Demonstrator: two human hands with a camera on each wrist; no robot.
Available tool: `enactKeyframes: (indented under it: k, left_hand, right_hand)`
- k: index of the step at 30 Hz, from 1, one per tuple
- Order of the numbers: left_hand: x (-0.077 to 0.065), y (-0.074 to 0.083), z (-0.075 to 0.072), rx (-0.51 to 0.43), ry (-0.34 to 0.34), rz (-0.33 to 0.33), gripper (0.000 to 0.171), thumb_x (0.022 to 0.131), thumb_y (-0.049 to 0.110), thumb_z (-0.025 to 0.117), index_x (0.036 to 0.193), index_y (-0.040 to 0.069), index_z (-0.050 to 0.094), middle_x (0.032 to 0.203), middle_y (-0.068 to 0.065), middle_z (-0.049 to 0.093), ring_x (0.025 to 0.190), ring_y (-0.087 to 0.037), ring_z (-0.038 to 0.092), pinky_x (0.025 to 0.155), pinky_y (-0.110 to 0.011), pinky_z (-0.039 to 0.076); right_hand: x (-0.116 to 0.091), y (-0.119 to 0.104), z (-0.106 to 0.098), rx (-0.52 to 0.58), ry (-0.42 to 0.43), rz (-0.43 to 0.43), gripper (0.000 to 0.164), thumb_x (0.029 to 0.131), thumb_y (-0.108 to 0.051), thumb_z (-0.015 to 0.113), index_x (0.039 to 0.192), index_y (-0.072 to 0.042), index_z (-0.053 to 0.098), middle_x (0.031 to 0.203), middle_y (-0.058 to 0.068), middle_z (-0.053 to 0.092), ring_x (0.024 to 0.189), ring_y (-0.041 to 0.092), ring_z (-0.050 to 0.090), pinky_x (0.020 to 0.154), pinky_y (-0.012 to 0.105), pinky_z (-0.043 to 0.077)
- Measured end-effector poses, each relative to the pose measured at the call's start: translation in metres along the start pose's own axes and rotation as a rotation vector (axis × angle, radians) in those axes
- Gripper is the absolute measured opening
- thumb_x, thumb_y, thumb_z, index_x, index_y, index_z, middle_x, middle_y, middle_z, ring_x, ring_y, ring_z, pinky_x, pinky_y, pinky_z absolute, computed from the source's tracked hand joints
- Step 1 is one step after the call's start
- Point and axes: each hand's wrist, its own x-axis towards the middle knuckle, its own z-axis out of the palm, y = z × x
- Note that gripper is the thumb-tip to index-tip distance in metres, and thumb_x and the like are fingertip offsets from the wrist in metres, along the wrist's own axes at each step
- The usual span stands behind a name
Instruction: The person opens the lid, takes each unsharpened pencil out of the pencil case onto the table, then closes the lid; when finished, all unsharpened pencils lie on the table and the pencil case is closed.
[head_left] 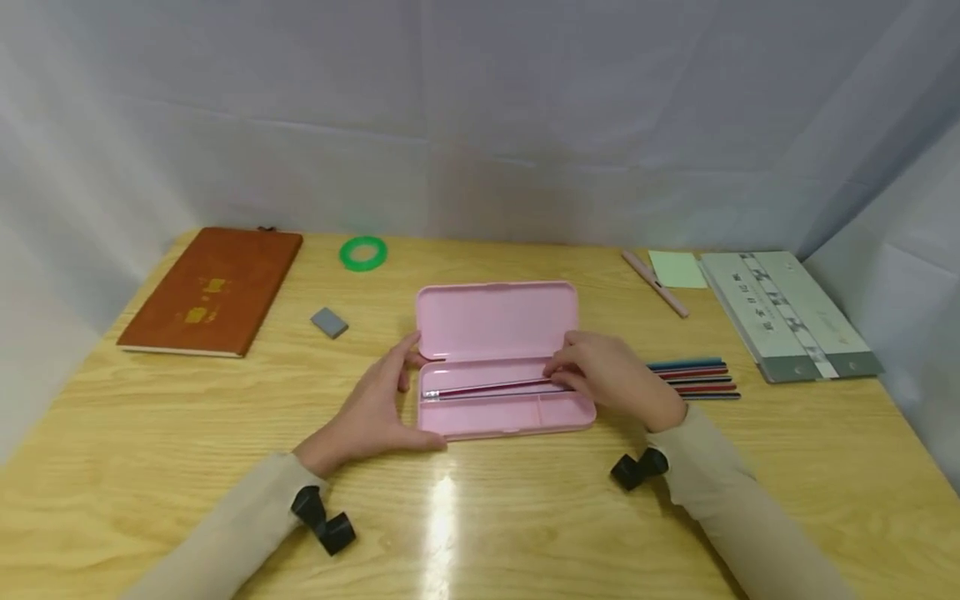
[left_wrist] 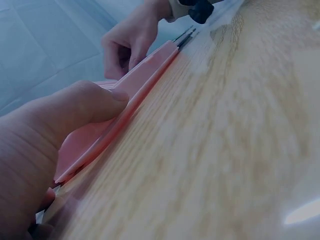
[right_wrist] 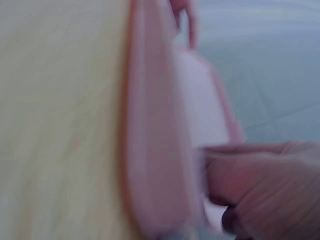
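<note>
An open pink pencil case (head_left: 495, 421) lies on the table in front of me, its lid (head_left: 495, 321) tipped back. My left hand (head_left: 367, 408) holds the case's left end, thumb along the front rim and fingers by the hinge. In the left wrist view the thumb (left_wrist: 95, 102) presses against the case wall. Two slim pencils, one a dark red pencil (head_left: 495, 387), lie lengthwise in the long rear compartment. My right hand (head_left: 607, 371) pinches the pencils' right end inside the case; its fingertips hide that end. The right wrist view is blurred.
Several pencils (head_left: 697, 379) lie right of the case, partly behind my right wrist. Farther right are a grey-green notebook (head_left: 787, 308), a sticky-note pad (head_left: 677, 270) and a pink pen (head_left: 654, 283). On the left are a brown notebook (head_left: 213, 292), grey eraser (head_left: 329, 322) and green tape roll (head_left: 363, 253).
</note>
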Motion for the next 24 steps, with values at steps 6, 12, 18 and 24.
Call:
enactKeyframes:
  k: [6,12,18,24]
  left_hand:
    - [0.006,0.003,0.002,-0.003,-0.01,0.009,0.131,0.051,0.043,0.092,0.153,0.007,0.018,0.123,-0.004,0.056,0.088,-0.014,0.042,0.074,-0.028,0.038]
    - [0.007,0.006,0.002,0.003,-0.017,0.002,0.131,0.051,0.042,0.092,0.153,0.007,0.017,0.123,-0.003,0.055,0.089,-0.014,0.042,0.074,-0.028,0.038]
    - [0.001,0.004,0.001,0.01,-0.009,-0.015,0.131,0.052,0.042,0.092,0.152,0.005,0.017,0.122,-0.003,0.055,0.088,-0.014,0.041,0.072,-0.027,0.038]
    - [-0.001,0.0,0.003,0.008,0.008,0.005,0.131,0.051,0.042,0.092,0.152,0.004,0.019,0.12,-0.004,0.056,0.086,-0.014,0.041,0.071,-0.027,0.037]
  right_hand:
    - [0.008,-0.01,-0.001,-0.021,-0.033,0.021,0.005,0.086,-0.018,0.073,0.088,-0.013,0.073,0.08,-0.002,0.063,0.069,0.01,0.058,0.066,0.03,0.05]
    - [-0.035,0.003,-0.02,0.017,0.202,0.076,0.007,0.085,-0.011,0.072,0.091,-0.011,0.067,0.058,-0.009,0.045,0.052,0.0,0.034,0.051,0.022,0.034]
    - [-0.129,0.041,-0.026,0.027,0.298,0.214,0.019,0.077,0.0,0.075,0.086,-0.014,0.067,0.059,-0.015,0.038,0.053,-0.005,0.028,0.049,0.019,0.028]
    - [-0.183,0.063,-0.021,0.031,0.254,0.328,0.024,0.077,0.003,0.075,0.084,-0.018,0.065,0.059,-0.017,0.037,0.052,-0.005,0.029,0.048,0.017,0.028]
